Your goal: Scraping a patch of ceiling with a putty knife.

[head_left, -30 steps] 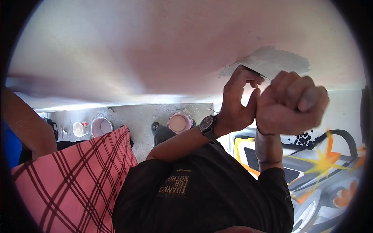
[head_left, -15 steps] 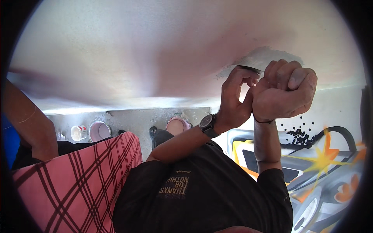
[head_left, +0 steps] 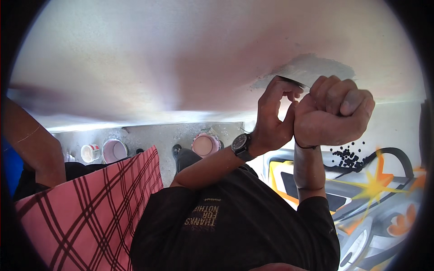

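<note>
Both my hands are raised together against the pale wall (head_left: pixel 203 49), beside a rough grey patch (head_left: pixel 316 67) of filler. A putty knife (head_left: pixel 293 82) shows only as a thin dark blade edge along the wall, running toward my right fist; its handle is hidden. My left hand (head_left: pixel 276 113), wearing a black watch on the wrist, has its fingers curled in at the blade. Tightly closed, my right hand (head_left: pixel 334 110) is by the blade's right end, with its wrist touching or close beside my left thumb.
A pink checked sheet (head_left: pixel 99 203) stands at my left, with another person's bare arm (head_left: pixel 36 140) behind it. On the floor by the wall are a white tub (head_left: pixel 90 153) and two pinkish buckets (head_left: pixel 115 151) (head_left: pixel 204 145). A painted mural (head_left: pixel 361 198) covers the right-hand wall.
My right fist has shifted slightly right and down, away from the grey patch, showing more of it. The left hand stays nearly in place, and the blade has tilted slightly.
</note>
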Motion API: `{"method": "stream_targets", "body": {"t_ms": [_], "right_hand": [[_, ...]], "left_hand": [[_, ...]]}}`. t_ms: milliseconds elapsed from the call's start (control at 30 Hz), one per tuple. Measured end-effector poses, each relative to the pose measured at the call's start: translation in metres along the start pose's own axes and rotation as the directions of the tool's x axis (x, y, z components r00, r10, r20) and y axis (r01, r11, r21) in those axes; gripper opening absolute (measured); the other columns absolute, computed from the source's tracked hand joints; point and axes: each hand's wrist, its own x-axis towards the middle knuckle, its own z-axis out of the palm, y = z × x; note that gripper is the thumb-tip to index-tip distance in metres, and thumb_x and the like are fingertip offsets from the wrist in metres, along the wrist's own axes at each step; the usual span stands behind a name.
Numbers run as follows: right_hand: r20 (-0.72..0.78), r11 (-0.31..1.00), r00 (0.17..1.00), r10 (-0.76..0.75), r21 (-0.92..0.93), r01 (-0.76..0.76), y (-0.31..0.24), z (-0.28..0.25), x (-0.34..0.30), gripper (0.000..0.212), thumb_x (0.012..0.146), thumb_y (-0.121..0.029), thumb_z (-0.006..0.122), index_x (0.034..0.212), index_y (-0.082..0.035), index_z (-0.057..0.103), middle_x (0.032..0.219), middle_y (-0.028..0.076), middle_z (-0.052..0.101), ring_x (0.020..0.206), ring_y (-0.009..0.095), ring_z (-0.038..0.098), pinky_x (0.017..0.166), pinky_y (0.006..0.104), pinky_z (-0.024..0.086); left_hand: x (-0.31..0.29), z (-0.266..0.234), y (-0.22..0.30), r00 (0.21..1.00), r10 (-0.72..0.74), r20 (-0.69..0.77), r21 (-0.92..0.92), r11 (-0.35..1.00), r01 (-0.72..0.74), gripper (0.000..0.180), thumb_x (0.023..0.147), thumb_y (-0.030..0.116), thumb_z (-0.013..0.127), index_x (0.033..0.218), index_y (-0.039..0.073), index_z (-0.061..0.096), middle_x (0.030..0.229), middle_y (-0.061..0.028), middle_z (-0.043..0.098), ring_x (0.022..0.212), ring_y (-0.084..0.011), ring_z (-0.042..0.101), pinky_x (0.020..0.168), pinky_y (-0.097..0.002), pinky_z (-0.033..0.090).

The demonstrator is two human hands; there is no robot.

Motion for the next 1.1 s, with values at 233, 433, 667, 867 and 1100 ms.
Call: {"method": "stream_targets", "body": {"t_ms": [233, 433, 667, 867, 1100], "right_hand": [[0.054, 1.0, 0.999, -0.002, 0.02, 0.001, -0.002, -0.027, 0.012, 0.034, 0.097, -0.025, 0.037, 0.066, -0.014, 0.028, 0.053, -0.002, 0.026, 0.042, 0.01, 0.017, 0.038, 0.0255, 0.022], [0.109, 0.992, 0.993, -0.036, 0.12, 0.023, -0.007, -0.026, 0.014, 0.036, 0.097, -0.027, 0.039, 0.066, -0.013, 0.03, 0.051, -0.002, 0.026, 0.039, 0.009, 0.017, 0.036, 0.0253, 0.021], [0.063, 0.999, 0.998, -0.007, 0.051, 0.004, -0.009, -0.029, 0.016, 0.035, 0.098, -0.026, 0.039, 0.066, -0.012, 0.031, 0.052, -0.002, 0.025, 0.041, 0.009, 0.017, 0.036, 0.0239, 0.023], [-0.073, 0.996, 0.996, -0.046, -0.077, 0.04, 0.0, -0.021, 0.013, 0.036, 0.097, -0.023, 0.034, 0.062, -0.016, 0.027, 0.048, -0.001, 0.024, 0.043, 0.011, 0.011, 0.041, 0.027, 0.014], [0.001, 0.996, 0.996, -0.086, 0.025, 0.086, 0.0, -0.031, 0.016, 0.035, 0.098, -0.025, 0.036, 0.065, -0.012, 0.032, 0.051, -0.002, 0.027, 0.04, 0.009, 0.016, 0.034, 0.0237, 0.019]], "left_hand": [[-0.007, 0.022, -0.009, 1.0, -0.009, -0.009, 0.007, 1.0, 0.009, 0.023, 0.078, -0.005, 0.056, 0.101, 0.0, 0.056, 0.094, -0.0146, 0.058, 0.08, -0.0238, 0.056, 0.072, -0.0335, 0.046], [-0.008, 0.027, -0.009, 1.0, 0.002, -0.003, -0.003, 1.0, -0.002, 0.024, 0.078, -0.005, 0.056, 0.101, 0.0, 0.057, 0.093, -0.0141, 0.057, 0.079, -0.0232, 0.054, 0.073, -0.0327, 0.046], [-0.006, 0.029, -0.006, 1.0, -0.006, -0.011, -0.03, 1.0, 0.006, 0.026, 0.077, -0.007, 0.055, 0.102, 0.0, 0.057, 0.093, -0.0141, 0.057, 0.08, -0.0234, 0.055, 0.073, -0.0328, 0.046], [-0.007, 0.028, -0.013, 0.999, -0.028, -0.017, -0.067, 0.997, 0.027, 0.025, 0.077, -0.006, 0.055, 0.101, 0.0, 0.057, 0.092, -0.0137, 0.057, 0.08, -0.0235, 0.055, 0.073, -0.0327, 0.046], [-0.007, 0.03, -0.014, 1.0, -0.021, 0.001, -0.046, 0.999, 0.021, 0.024, 0.077, -0.006, 0.055, 0.1, 0.0, 0.057, 0.092, -0.0137, 0.056, 0.08, -0.0235, 0.055, 0.072, -0.0328, 0.045]]}}
